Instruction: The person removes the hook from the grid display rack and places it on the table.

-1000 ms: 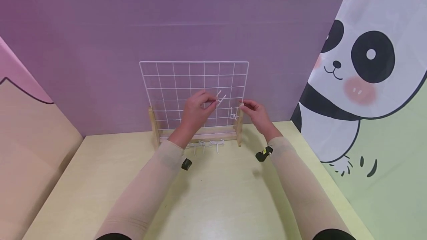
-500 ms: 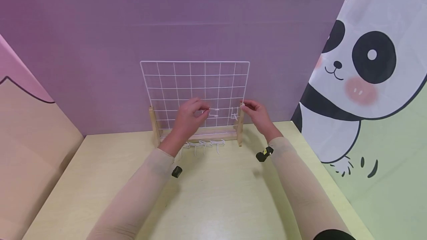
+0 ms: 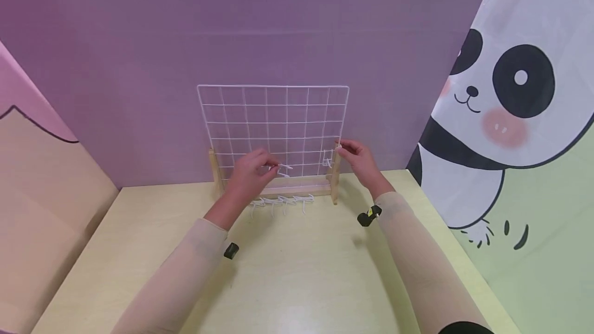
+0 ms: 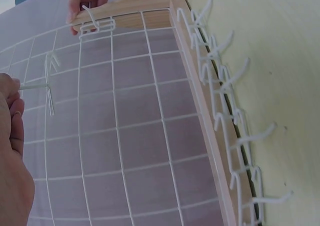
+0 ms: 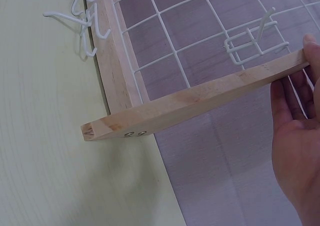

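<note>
A white wire grid panel (image 3: 276,122) stands upright in a wooden base with a post at each side. My left hand (image 3: 252,169) pinches a white wire hook (image 4: 49,86) by its prong, in front of the grid's lower middle. At the right side, my right hand (image 3: 361,163) grips the top of the wooden post (image 5: 200,97) between thumb and fingers. Another white wire hook (image 5: 255,43) hangs on the grid close to that post. Several more white hooks (image 4: 235,81) lie in a row along the base's front.
The stand rests on a pale wooden table (image 3: 297,272) near its back edge. Behind it hangs a purple backdrop (image 3: 278,24). A panda-printed panel (image 3: 510,117) is at the right, and a pink and beige one (image 3: 37,195) at the left.
My left hand has moved left and down across the grid, carrying the hook with it. The right hand keeps its hold on the post.
</note>
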Available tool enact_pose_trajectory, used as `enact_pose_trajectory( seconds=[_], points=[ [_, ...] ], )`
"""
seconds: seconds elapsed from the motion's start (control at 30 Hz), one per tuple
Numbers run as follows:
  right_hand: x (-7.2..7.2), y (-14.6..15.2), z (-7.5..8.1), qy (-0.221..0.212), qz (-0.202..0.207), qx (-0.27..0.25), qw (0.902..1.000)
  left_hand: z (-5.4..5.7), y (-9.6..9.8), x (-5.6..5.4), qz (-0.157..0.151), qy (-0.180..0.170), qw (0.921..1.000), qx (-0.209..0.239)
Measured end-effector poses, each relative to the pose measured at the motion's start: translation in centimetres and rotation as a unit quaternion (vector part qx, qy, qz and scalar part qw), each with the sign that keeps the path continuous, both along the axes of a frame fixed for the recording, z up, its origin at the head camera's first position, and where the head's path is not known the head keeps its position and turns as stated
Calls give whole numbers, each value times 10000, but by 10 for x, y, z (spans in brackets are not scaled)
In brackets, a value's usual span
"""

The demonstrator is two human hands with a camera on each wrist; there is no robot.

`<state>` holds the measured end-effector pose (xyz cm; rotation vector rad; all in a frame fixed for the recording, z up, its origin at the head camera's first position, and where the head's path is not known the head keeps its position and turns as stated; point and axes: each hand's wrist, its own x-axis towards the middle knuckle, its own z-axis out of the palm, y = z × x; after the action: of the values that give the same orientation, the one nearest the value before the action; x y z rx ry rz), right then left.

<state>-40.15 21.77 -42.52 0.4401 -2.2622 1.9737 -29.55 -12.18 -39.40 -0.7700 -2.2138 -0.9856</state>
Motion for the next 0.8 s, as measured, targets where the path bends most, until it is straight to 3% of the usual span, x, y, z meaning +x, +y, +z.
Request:
enact_pose_trajectory(
  seconds=[0.27,0.8],
  points=[
    [3,0,0,44,11,-23,10000,-14,-19,8,-30,230,9992,-339],
    [2,-1,0,-1,6,-72,10000,-44,-52,23,132,38,9983,-575]
  ],
)
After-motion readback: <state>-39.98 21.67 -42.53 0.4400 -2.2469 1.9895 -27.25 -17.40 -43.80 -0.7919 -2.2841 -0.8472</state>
